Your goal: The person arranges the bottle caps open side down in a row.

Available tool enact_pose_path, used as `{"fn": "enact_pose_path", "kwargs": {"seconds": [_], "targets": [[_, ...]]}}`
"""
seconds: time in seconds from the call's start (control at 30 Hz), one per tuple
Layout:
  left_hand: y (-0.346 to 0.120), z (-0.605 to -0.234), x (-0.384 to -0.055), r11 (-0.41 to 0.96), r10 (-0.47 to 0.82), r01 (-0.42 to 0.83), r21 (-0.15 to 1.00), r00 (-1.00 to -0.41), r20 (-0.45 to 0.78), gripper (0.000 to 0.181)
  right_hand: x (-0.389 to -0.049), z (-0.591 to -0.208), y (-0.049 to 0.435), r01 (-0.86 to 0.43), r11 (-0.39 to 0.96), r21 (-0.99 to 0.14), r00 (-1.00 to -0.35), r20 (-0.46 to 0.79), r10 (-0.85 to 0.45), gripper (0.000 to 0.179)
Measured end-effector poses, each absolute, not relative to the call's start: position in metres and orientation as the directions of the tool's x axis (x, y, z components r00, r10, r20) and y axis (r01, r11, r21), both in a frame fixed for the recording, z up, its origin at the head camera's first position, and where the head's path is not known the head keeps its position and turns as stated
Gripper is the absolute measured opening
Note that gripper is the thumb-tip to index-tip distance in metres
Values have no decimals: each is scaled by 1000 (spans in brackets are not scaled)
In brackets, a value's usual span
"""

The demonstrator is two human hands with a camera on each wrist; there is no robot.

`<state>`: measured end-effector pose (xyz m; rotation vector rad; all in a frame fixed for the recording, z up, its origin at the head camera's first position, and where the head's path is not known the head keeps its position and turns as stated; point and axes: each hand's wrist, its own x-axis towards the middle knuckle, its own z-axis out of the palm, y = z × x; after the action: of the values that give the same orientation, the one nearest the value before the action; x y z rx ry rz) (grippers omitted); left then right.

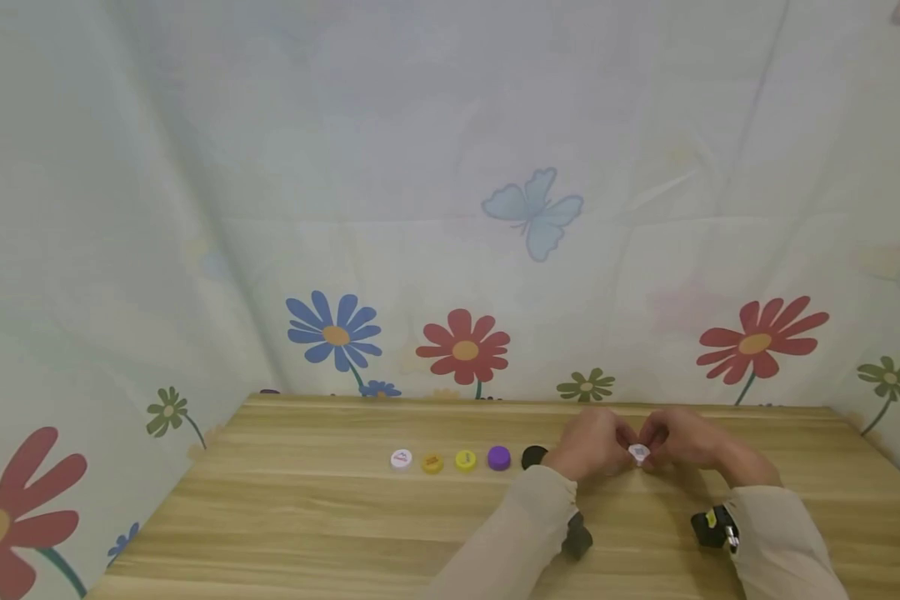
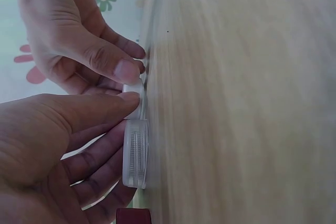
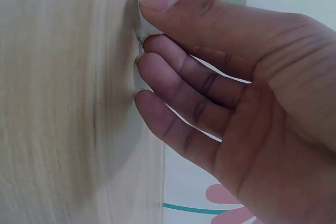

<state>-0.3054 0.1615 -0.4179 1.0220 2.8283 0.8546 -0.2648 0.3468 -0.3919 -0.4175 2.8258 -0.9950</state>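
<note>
Both hands meet at a small white bottle cap (image 1: 638, 452) on the right part of the table, a dark patch showing on its top. My left hand (image 1: 591, 443) pinches one side of it, and the thumb (image 2: 113, 107) shows in the left wrist view. From the other side my right hand (image 1: 692, 440) pinches the same cap, its thumb (image 3: 184, 17) across the white wall and the other fingers fanned beside it. Close under the left fingers stands a clear ridged cap (image 2: 136, 153), hidden in the head view. A dark red cap (image 2: 133, 216) is beyond it.
Left of the hands runs a row of caps: white with red print (image 1: 401, 459), orange (image 1: 432, 462), yellow (image 1: 466, 461), purple (image 1: 498, 458) and black (image 1: 534, 457). The wooden table (image 1: 307, 533) ends at a flowered cloth (image 1: 390, 250). Another whitish thing (image 3: 140, 81) shows behind the right fingers.
</note>
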Motion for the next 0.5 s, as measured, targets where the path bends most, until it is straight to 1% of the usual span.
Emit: {"fn": "enact_pose_path", "kwargs": {"seconds": [0.23, 0.33, 0.5], "targets": [[162, -417, -302, 658, 579, 573, 489, -800, 158, 8, -264, -394, 346, -193, 768, -610, -962, -35, -270, 18], [162, -417, -302, 661, 582, 576, 481, -798, 156, 9, -265, -395, 345, -177, 778, -603, -966, -44, -254, 18], [162, -415, -300, 675, 588, 590, 443, -793, 159, 9, -265, -394, 346, -186, 770, -611, -964, -40, -264, 19]]}}
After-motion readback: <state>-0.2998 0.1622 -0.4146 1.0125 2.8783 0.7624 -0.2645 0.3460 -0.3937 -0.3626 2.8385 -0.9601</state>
